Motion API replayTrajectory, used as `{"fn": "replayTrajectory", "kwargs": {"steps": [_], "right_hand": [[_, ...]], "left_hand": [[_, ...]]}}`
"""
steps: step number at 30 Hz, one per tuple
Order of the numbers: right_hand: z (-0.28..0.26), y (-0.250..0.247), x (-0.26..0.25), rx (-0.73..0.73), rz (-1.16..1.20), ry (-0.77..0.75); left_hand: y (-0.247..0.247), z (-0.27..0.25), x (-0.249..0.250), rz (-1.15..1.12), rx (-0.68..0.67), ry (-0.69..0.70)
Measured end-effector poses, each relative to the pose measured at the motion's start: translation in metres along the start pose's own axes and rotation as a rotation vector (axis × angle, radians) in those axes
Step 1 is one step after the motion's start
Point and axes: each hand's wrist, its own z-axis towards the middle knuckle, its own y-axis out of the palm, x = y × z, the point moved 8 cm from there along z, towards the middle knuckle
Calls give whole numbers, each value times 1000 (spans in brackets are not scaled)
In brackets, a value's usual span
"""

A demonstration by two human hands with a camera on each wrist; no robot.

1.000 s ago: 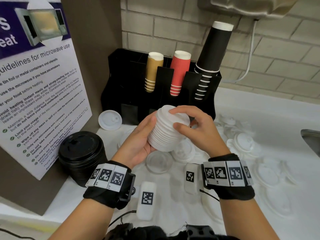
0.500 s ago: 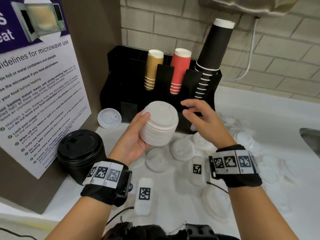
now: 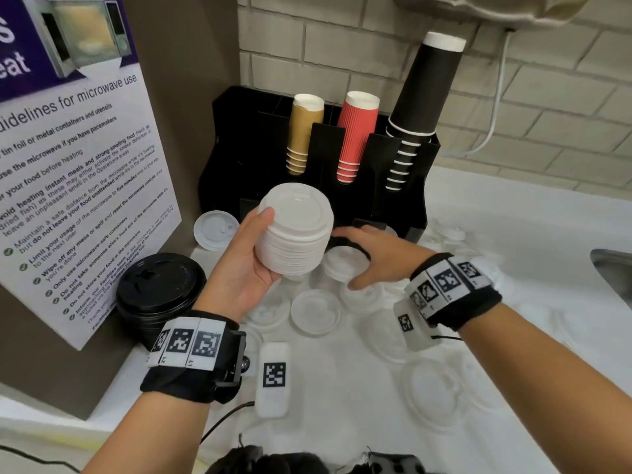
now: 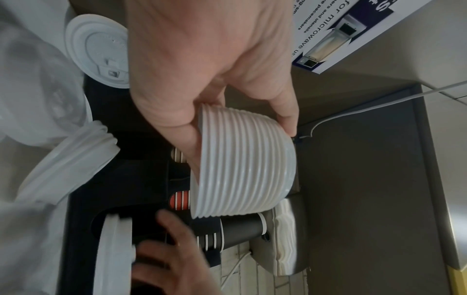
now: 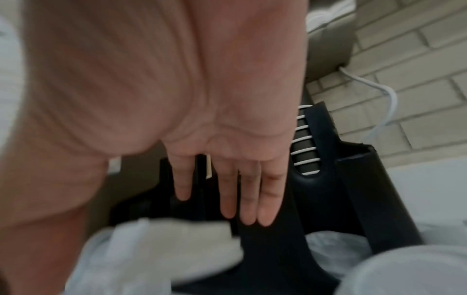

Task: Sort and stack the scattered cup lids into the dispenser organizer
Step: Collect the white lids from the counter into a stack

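Observation:
My left hand (image 3: 251, 254) grips a tall stack of white lids (image 3: 295, 230) (image 4: 242, 165) in the air, in front of the black dispenser organizer (image 3: 239, 148). Its thumb lies on the stack's left side. My right hand (image 3: 372, 254) (image 5: 227, 179) reaches low over a white lid (image 3: 338, 265) that lies at the organizer's foot; its fingers are straight and spread and hold nothing. Loose white lids (image 3: 316, 314) lie scattered on the white counter below both hands. One more white lid (image 3: 216, 230) leans at the organizer's left corner.
The organizer holds stacks of tan cups (image 3: 304, 131), red cups (image 3: 357, 135) and black cups (image 3: 424, 97). A stack of black lids (image 3: 159, 289) stands at the left, beside a microwave sign (image 3: 68, 165). A sink edge (image 3: 612, 268) shows at the right.
My right hand let go of the lid stack and dropped down toward the lids at the organizer's foot. My left hand lifted the stack slightly and now holds it alone.

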Motion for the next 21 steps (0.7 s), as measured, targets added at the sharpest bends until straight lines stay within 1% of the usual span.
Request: {"fn": "replayTrajectory", "kwargs": {"steps": [1, 3, 5, 7, 8, 10, 13, 15, 19, 21], "right_hand": [[-1, -9, -2, 31, 39, -8], [-5, -17, -1, 31, -37, -5], [-12, -8, 4, -83, -190, 36], [-22, 11, 12, -225, -296, 122], [-27, 19, 15, -262, -349, 152], [-37, 33, 18, -286, -421, 194], [-48, 55, 21, -340, -378, 248], [-50, 63, 20, -362, -367, 247], [-52, 67, 21, -362, -369, 225], [-53, 64, 24, -361, -325, 218]], "left_hand": [[-1, -1, 0, -3, -2, -1], [-2, -1, -1, -11, -5, 2], [-2, -2, 0, -21, -7, 5], [-1, -3, 0, -22, -7, 10], [-1, -3, 0, -19, -4, 11], [1, -2, -2, -11, 1, 3], [4, -2, -6, -6, -9, -16], [6, -2, -8, -10, -11, -21], [8, -2, -12, -26, -10, -22], [10, -2, -13, -26, -24, -21]]}}
